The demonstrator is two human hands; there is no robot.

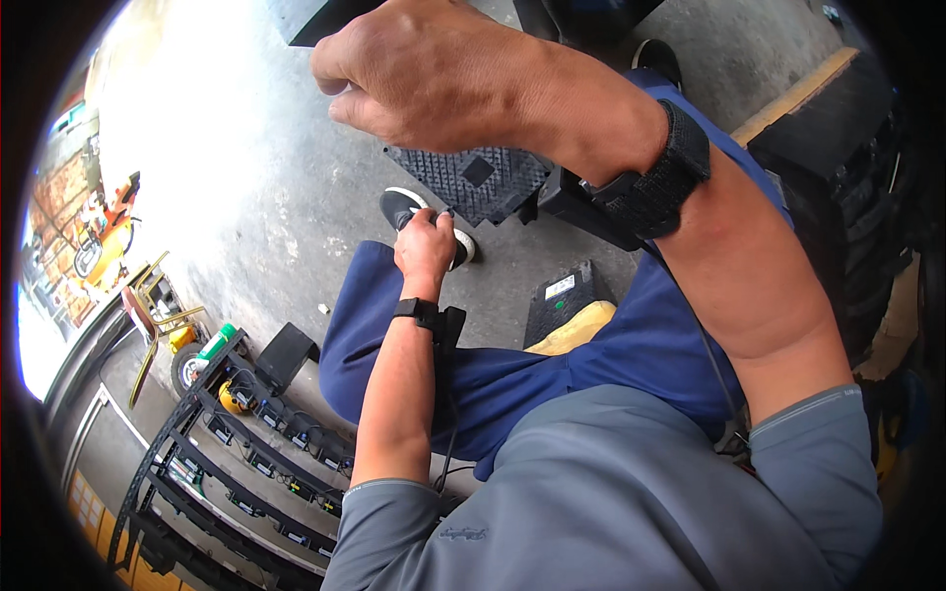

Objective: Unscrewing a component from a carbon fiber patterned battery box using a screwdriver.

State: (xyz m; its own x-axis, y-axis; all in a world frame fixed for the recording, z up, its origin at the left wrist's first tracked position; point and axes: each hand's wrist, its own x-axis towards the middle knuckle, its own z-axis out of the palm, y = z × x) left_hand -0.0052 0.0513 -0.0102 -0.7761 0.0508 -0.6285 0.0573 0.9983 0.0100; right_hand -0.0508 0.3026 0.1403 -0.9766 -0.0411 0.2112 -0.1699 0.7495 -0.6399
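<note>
My right hand (424, 74) is raised close to the camera at the top, its fingers curled. A small pale bit shows by the thumb, but what the fingers hold, if anything, is hidden. Lower and to the left, my left hand (426, 246) is closed at the near left edge of a black ribbed plastic plate (468, 182). A dark bit shows between its thumb and finger. The plate is tilted above the floor, beyond my left shoe (402, 205), and has a dark square at its middle. My right forearm covers part of what lies behind it.
Between my legs are a black panel with a white label (560, 288) and a yellow pad (576, 330). A black rack (222, 443) with small devices stands at lower left, a metal-framed chair (148, 320) beyond it. Dark stacked pieces (828, 148) are at right.
</note>
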